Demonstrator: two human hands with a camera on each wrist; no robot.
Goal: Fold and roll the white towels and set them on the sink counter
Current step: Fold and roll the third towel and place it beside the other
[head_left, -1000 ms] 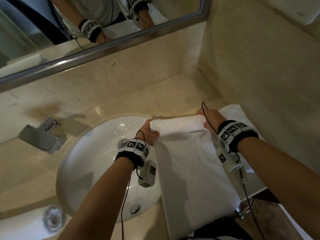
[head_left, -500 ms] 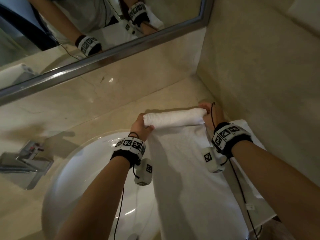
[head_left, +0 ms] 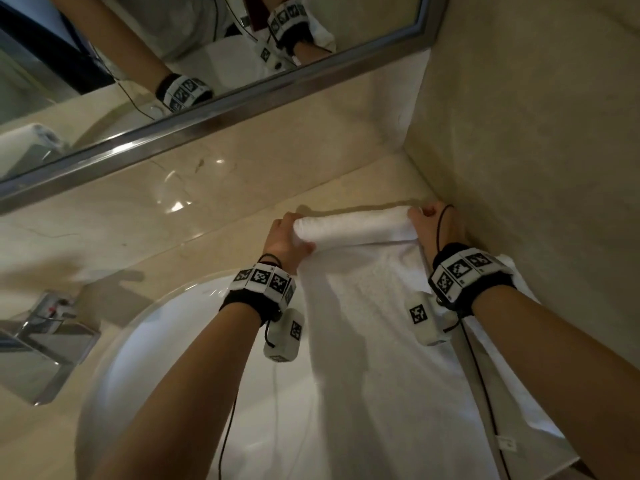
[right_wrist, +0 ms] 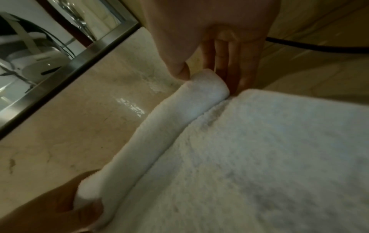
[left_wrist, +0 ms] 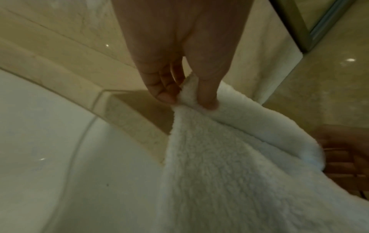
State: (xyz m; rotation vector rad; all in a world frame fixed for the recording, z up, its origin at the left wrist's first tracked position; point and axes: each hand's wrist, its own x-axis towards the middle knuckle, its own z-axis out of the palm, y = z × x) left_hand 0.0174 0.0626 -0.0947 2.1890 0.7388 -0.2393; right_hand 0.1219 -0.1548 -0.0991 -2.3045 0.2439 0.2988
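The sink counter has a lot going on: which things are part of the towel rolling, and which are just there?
Part of the job:
white towel
left hand
right hand
sink counter

Just there:
basin
faucet
mirror

The towel (head_left: 374, 358) is rendered plain white. The table (head_left: 214, 254) is finished in veined beige marble. The wristbands (head_left: 263, 282) are patterned in black-and-white squares.

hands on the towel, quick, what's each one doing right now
Left hand: pinching the left end of the white towel roll.
Right hand: gripping the roll's right end.
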